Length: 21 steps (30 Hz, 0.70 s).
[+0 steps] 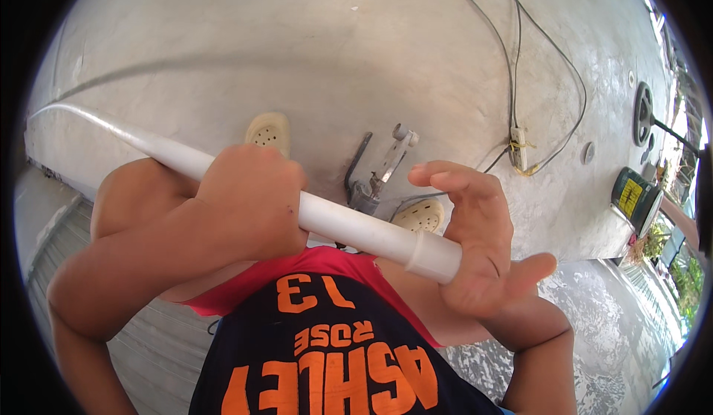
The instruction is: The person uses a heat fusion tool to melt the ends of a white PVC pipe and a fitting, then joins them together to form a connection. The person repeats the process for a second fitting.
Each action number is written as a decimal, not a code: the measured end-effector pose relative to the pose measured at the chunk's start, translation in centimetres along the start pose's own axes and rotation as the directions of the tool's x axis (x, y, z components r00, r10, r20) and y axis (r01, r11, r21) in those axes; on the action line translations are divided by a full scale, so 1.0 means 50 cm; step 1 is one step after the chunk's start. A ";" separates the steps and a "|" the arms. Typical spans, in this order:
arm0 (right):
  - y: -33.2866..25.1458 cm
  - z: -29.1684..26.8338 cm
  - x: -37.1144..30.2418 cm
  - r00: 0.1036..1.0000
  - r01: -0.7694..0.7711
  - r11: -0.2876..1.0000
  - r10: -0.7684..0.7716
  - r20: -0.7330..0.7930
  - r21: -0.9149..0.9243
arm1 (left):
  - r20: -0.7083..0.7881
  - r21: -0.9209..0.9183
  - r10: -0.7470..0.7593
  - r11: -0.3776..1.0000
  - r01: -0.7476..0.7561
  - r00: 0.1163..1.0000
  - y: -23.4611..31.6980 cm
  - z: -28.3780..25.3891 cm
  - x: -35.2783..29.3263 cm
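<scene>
1) White pipe (356, 228) is held up over the floor (312, 14); far end points to the floor's left edge, near end sits at the right palm
2) Left hand (252, 196): grip wrapped firmly round the pipe, fingers curled in
3) Right hand (479, 244): grip spread, fingers raised and loose; heel of the palm meets the pipe's end, not clasping it
4) Progress, my read: white sleeve (440, 259) is on the near end, so that part looks done; can't tell if it's fully seated, palm hides the end face
5) Metal tool (386, 166) on the floor between the cream clogs (269, 131), just beyond the pipe; nearest obstacle
6) Socket strip (519, 148) with dark cables lies toward the floor's right edge; one cable passes behind the right hand
7) Dark bucket (636, 198) by the floor's right edge, well apart, not in the way
</scene>
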State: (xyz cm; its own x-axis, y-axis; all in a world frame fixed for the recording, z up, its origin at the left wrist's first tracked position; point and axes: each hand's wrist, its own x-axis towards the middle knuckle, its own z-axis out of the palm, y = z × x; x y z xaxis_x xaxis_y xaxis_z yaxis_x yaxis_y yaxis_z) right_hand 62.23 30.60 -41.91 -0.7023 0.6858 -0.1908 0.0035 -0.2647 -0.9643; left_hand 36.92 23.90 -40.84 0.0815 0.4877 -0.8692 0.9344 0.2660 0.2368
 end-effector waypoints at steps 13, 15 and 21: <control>0.047 0.038 0.017 0.973 -0.192 0.974 0.205 -0.106 0.122 | -0.052 0.006 -0.030 1.000 0.030 0.998 -0.032 0.012 0.005; 0.055 0.040 0.016 0.960 -0.205 0.966 0.230 -0.159 0.158 | -0.053 0.013 -0.033 0.999 0.034 0.998 -0.032 0.012 0.007; 0.056 0.045 0.015 0.940 -0.216 0.955 0.260 -0.222 0.205 | -0.032 0.005 -0.033 0.999 0.033 0.999 -0.025 0.004 0.006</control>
State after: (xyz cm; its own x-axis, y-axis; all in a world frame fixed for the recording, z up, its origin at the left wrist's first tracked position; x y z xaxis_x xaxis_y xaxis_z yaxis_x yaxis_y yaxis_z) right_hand 60.14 28.85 -44.33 -0.5013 0.7259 -0.4708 0.0094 -0.5396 -0.8419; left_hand 35.84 23.54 -41.50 0.0393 0.5051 -0.8621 0.9382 0.2782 0.2058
